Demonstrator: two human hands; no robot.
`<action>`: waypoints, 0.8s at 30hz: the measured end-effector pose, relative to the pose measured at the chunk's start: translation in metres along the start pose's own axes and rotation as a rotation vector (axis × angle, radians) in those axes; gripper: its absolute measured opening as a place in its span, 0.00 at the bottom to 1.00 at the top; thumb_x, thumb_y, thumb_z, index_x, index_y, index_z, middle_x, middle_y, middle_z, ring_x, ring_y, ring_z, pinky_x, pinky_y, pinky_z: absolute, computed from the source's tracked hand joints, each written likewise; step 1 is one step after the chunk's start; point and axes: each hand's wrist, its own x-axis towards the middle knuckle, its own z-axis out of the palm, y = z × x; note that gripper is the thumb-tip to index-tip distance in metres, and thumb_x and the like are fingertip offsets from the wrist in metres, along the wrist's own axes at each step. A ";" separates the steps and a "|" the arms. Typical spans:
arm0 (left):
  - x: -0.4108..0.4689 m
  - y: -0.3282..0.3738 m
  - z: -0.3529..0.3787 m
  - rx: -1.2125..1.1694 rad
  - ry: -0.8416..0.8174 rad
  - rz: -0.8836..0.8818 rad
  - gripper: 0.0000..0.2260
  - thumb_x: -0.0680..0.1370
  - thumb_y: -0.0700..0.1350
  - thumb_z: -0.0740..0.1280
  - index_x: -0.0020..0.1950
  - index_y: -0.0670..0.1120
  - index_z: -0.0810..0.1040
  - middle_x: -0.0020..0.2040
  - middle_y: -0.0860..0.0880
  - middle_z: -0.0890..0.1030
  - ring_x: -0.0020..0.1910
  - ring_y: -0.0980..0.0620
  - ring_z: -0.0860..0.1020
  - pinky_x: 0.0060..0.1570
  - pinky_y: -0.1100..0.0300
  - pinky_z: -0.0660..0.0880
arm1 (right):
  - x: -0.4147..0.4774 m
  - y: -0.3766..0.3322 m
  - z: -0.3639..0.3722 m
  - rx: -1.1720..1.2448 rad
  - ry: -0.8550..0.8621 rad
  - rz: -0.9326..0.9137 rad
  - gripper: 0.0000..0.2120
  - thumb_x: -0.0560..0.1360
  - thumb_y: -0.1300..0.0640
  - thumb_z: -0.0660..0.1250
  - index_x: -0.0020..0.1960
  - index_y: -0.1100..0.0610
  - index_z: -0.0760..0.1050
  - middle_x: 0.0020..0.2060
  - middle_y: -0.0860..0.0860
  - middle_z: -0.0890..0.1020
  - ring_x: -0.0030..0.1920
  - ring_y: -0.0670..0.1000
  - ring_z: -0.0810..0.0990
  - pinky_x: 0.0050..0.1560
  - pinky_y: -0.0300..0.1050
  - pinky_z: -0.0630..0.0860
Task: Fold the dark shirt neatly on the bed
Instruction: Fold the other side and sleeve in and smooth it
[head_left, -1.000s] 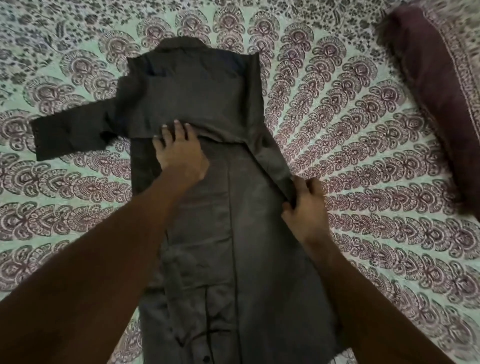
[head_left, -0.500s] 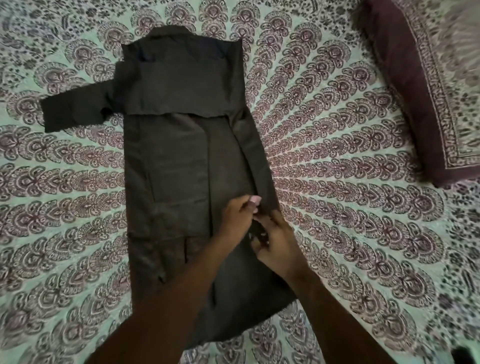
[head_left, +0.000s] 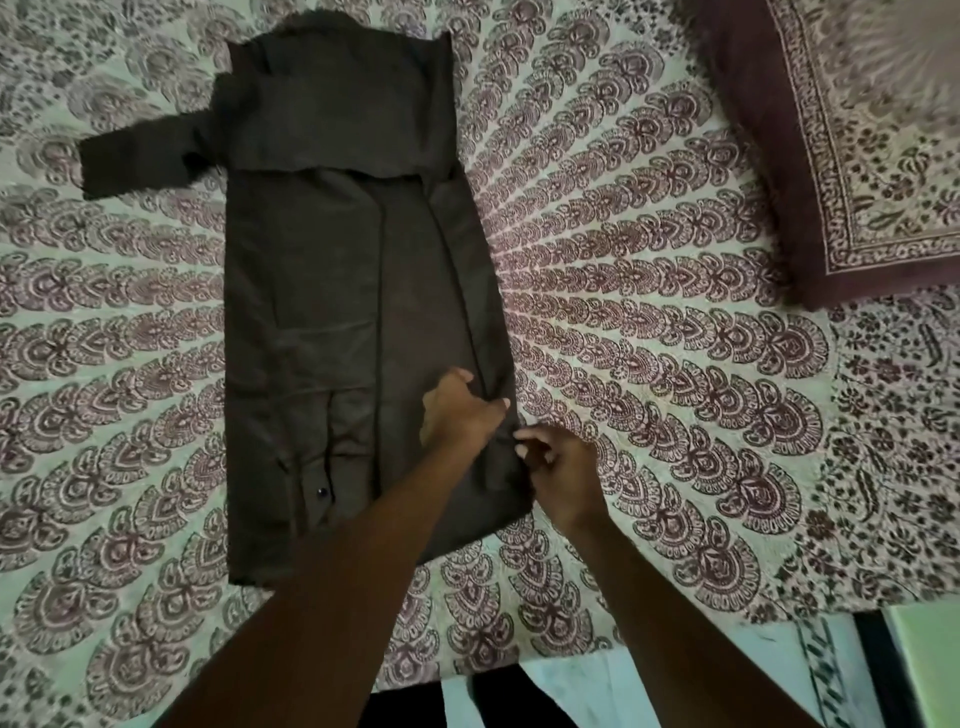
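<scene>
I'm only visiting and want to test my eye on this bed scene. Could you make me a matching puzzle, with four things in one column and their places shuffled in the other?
Things:
1 pillow
2 spread sleeve
3 left hand
4 right hand

Places:
A rests on the lower part of the dark shirt
B upper right of the view
C at the shirt's right edge, fingers curled on it
D sticks out leftward over the bedsheet

Pairs: 1-B, 2-D, 3-A, 4-C

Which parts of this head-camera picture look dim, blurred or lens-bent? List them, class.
Head view: light is dim and greenish; the dark shirt shows only faint folds; the pillow smears into blur at its far corner; the bedsheet pattern bows towards the frame edges.
</scene>
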 end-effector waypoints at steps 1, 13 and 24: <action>-0.004 -0.004 0.003 0.013 0.007 -0.003 0.26 0.72 0.52 0.78 0.67 0.49 0.75 0.63 0.44 0.81 0.62 0.46 0.79 0.54 0.63 0.69 | -0.002 0.002 0.000 0.012 -0.006 0.016 0.10 0.77 0.65 0.72 0.57 0.59 0.85 0.52 0.54 0.87 0.50 0.51 0.84 0.58 0.46 0.81; -0.035 -0.030 0.004 -0.009 0.054 -0.145 0.11 0.74 0.50 0.72 0.53 0.46 0.83 0.58 0.41 0.84 0.58 0.40 0.82 0.58 0.54 0.79 | -0.010 0.005 0.012 0.132 0.091 0.082 0.06 0.79 0.59 0.72 0.53 0.61 0.82 0.39 0.52 0.83 0.37 0.46 0.80 0.43 0.41 0.79; -0.045 -0.062 -0.010 0.076 0.161 -0.084 0.11 0.78 0.53 0.72 0.57 0.53 0.77 0.59 0.47 0.81 0.65 0.44 0.76 0.62 0.51 0.75 | -0.011 -0.004 0.021 -0.015 0.023 0.160 0.15 0.68 0.57 0.82 0.50 0.54 0.80 0.36 0.46 0.83 0.43 0.53 0.84 0.45 0.45 0.79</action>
